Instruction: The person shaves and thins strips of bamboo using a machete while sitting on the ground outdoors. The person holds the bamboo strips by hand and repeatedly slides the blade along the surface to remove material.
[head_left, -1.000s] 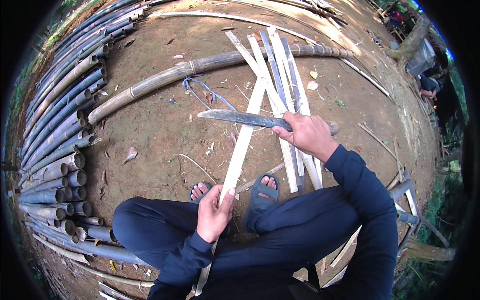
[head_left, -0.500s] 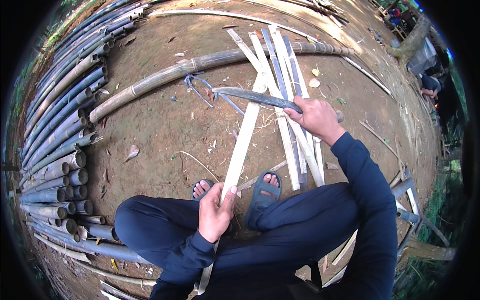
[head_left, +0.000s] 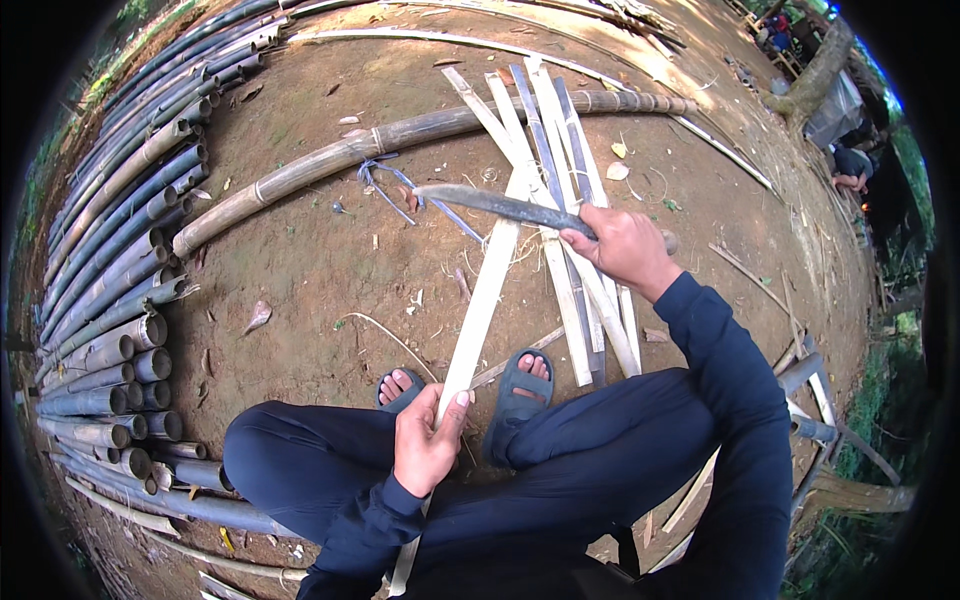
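Knife laid across a pale bamboo strip, both hands gripping

In the head view, the left hand (head_left: 425,440) is closed around the lower part of a split bamboo strip (head_left: 482,300), thumb along its face. The strip slants up and rightward from that grip; its tail shows below the wrist. The right hand (head_left: 622,250), up and to the right of the left, is wrapped around the handle of a long, curved-tip knife (head_left: 510,208). From this fist the blade points left and crosses the strip's upper part; whether its edge touches, I cannot tell.

Several bamboo slats (head_left: 565,310) lie under and beyond the right fist, across a thick bamboo pole (head_left: 420,125). Blue cord (head_left: 455,218) lies left of that fist, below the blade. Dark sandals (head_left: 516,405) flank the strip near the left hand, and stacked bamboo poles (head_left: 100,376) fill the ground well to its left.
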